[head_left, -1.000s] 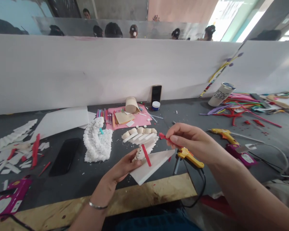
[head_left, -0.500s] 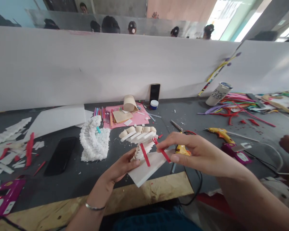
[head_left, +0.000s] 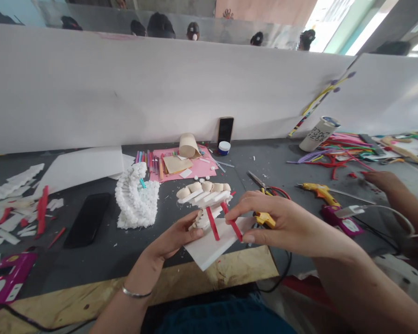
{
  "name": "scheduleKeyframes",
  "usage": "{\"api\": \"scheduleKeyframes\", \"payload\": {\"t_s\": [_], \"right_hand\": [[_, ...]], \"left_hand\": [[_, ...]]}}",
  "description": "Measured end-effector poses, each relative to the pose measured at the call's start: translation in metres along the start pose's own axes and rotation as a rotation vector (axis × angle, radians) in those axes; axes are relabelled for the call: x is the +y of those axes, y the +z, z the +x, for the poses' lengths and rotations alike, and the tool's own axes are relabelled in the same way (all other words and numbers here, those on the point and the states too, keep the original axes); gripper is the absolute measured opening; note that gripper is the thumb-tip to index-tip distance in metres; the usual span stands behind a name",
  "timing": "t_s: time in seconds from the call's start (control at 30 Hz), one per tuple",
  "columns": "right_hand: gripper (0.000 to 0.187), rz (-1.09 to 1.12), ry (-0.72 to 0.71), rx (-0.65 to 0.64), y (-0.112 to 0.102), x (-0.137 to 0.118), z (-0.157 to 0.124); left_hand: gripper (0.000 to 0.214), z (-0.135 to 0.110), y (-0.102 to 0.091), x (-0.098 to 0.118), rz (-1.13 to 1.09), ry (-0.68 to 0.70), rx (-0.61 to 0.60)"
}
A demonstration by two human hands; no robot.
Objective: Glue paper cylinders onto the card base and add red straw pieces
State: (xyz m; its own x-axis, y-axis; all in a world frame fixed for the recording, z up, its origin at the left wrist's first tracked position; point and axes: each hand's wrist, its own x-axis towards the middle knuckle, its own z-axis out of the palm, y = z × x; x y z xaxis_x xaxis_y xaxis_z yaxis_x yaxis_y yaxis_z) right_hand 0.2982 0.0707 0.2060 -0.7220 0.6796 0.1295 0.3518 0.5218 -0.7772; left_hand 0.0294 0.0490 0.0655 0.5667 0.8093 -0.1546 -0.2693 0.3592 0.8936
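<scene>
Since the whole build is being held up off the worktop by hand, a slip looks like the main worry here. A stepped foam model sits on a tilted white foam board, with the board gripped from below by the left hand and the model's side cradled by its fingers. Two red strips are set against the model, and the lower end of one is pinched by the right hand. If that strip is pressed too hard, the thin steps could be cracked or knocked out of line, tbh. Whether any glue has set can't be told from here, so the strips could also slide if they're let go too early. A yellow glue gun is lying right under the right hand, with its black cord close by, so a burn or snag is possible if it's hot. Scissors are nearby too, and another person's hand is reaching in over the right side, so a bump could be risky.
</scene>
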Motion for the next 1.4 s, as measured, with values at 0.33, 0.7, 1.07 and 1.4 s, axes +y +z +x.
{"api": "scheduleKeyframes", "payload": {"t_s": [0.33,0.7,1.07,1.4], "right_hand": [[0.029,0.017,-0.008,-0.003,0.0008,0.0034,0.0015],[0.026,0.018,-0.018,-0.014,0.0015,0.0038,0.0015],[0.035,-0.046,-0.042,-0.061,0.0003,0.0086,-0.0024],[0.038,-0.148,-0.066,-0.049,0.0042,0.0076,-0.0025]], "left_hand": [[0.058,0.001,0.006,0.006,0.001,-0.045,0.01],[0.065,0.0005,0.0075,0.0084,0.021,-0.077,-0.01],[0.068,-0.0007,0.0051,0.009,0.044,-0.081,-0.001],[0.066,-0.0008,0.0023,0.0091,0.071,-0.078,0.013]]}}
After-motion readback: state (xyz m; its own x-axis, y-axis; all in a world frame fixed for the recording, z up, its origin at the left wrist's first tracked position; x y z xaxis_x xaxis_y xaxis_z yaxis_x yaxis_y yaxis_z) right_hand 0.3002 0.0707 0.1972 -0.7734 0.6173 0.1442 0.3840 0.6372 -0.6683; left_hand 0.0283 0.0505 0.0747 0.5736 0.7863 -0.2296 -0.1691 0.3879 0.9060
